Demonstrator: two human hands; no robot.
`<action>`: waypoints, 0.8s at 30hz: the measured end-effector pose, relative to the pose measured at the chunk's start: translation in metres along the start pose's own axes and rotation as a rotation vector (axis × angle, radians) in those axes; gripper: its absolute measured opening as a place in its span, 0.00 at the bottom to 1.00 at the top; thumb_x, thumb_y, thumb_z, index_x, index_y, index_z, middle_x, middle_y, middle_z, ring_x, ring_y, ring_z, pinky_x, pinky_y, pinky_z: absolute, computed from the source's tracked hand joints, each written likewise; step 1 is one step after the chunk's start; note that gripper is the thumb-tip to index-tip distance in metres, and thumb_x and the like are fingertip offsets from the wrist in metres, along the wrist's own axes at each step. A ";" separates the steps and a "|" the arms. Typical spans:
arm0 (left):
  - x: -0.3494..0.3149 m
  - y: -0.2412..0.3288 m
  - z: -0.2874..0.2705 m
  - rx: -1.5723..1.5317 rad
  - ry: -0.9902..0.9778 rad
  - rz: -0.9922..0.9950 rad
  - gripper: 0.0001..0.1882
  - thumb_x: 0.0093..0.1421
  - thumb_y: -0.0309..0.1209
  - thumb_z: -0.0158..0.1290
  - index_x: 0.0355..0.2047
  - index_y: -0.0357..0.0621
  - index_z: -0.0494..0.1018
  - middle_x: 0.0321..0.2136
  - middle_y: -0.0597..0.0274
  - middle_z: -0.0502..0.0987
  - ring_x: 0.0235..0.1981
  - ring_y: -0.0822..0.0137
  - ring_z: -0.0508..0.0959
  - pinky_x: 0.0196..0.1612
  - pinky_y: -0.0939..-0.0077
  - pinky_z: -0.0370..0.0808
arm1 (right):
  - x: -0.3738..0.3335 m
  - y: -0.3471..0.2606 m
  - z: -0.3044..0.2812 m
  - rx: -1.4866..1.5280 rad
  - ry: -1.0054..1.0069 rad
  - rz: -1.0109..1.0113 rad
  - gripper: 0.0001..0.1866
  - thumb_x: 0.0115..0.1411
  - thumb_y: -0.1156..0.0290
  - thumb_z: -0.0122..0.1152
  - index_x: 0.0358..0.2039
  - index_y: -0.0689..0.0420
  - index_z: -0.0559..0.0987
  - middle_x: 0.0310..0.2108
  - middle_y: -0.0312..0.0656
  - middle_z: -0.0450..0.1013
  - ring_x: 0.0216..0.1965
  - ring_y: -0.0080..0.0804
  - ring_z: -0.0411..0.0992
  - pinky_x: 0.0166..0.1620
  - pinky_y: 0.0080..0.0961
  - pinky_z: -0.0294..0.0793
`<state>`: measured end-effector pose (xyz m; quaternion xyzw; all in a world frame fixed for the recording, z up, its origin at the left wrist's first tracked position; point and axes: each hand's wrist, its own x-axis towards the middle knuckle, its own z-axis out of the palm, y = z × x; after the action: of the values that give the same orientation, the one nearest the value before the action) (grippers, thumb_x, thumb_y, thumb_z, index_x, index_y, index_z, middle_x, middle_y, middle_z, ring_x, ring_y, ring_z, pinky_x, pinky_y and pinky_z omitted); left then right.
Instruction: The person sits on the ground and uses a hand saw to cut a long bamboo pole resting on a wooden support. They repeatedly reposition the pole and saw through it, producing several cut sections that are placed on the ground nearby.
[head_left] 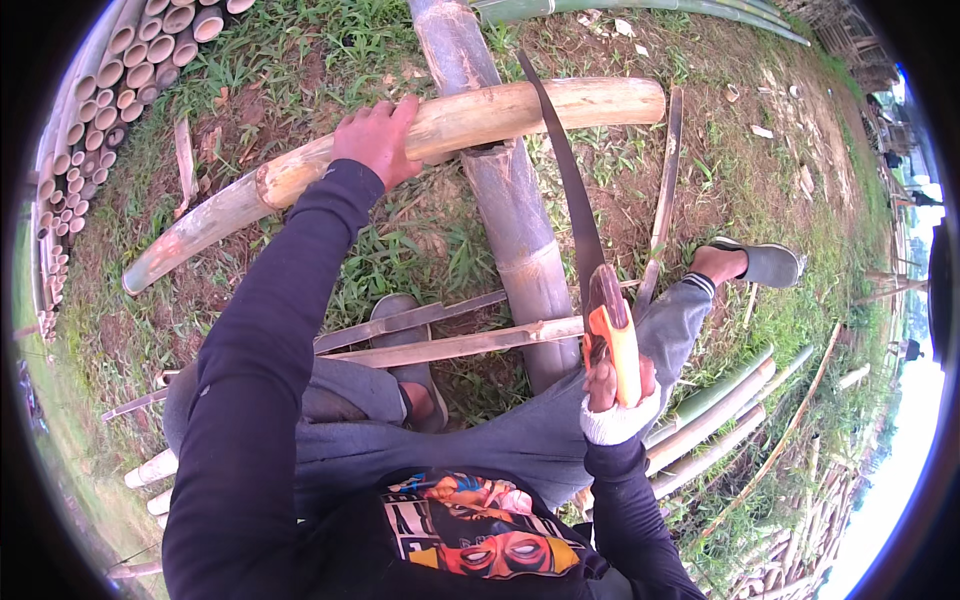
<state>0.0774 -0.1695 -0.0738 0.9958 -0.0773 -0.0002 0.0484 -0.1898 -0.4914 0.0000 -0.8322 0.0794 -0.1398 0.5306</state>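
My left hand is closed over a thick, pale bamboo pole, which lies crosswise on a larger grey bamboo log. In my right hand is the orange handle of a hand saw. Its long dark blade points away from me and passes across the pale pole, to the right of the grey log. Whether the teeth have cut into the pole I cannot tell. A notch shows in the grey log just below the pole.
Split bamboo strips cross the grey log near my legs, and another strip lies at right. Cut bamboo poles are stacked at far left. More poles lie beside my right leg. Grass and soil surround everything.
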 end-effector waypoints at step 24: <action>-0.001 0.008 -0.021 0.026 -0.091 -0.010 0.48 0.50 0.48 0.69 0.70 0.56 0.63 0.54 0.51 0.78 0.56 0.46 0.79 0.60 0.47 0.76 | 0.133 0.021 0.084 0.004 -0.021 -0.204 0.10 0.66 0.68 0.70 0.36 0.61 0.79 0.23 0.41 0.74 0.24 0.25 0.70 0.28 0.28 0.70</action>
<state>0.0750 -0.1754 -0.0523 0.9957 -0.0747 -0.0450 0.0318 -0.0367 -0.4657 -0.0324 -0.8362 -0.0114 -0.1845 0.5163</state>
